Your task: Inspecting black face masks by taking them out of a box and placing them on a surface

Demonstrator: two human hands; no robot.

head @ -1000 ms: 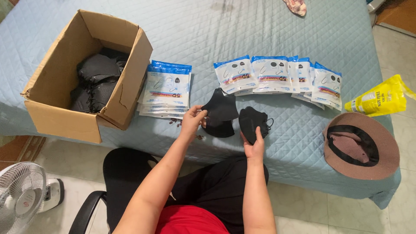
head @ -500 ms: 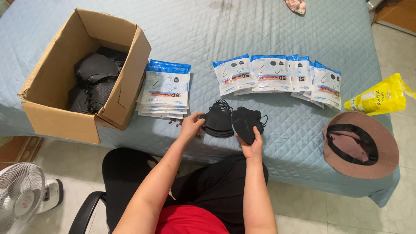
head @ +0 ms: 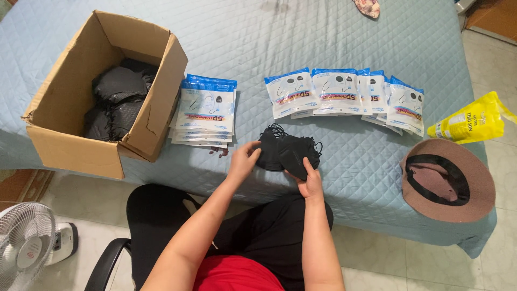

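Two small stacks of black face masks [head: 285, 151] lie pressed together on the pale blue quilted bedspread [head: 301, 37], near its front edge. My left hand [head: 245, 159] grips the left stack from its left side. My right hand [head: 309, 180] holds the right stack from below, thumb on top. Ear loops stick out along the tops and right side of the masks.
An open cardboard box [head: 70, 140] at left holds more black masks. A pile of white-and-blue mask packets [head: 204, 110] lies beside it; a fanned row of packets [head: 344, 94] lies behind the hands. A yellow bag [head: 471, 124], a brown hat [head: 449, 180] at right, a fan [head: 27, 250] on the floor.
My hands have brought the two mask stacks together so they overlap; a second ago they were apart, the left one lifted slightly higher.
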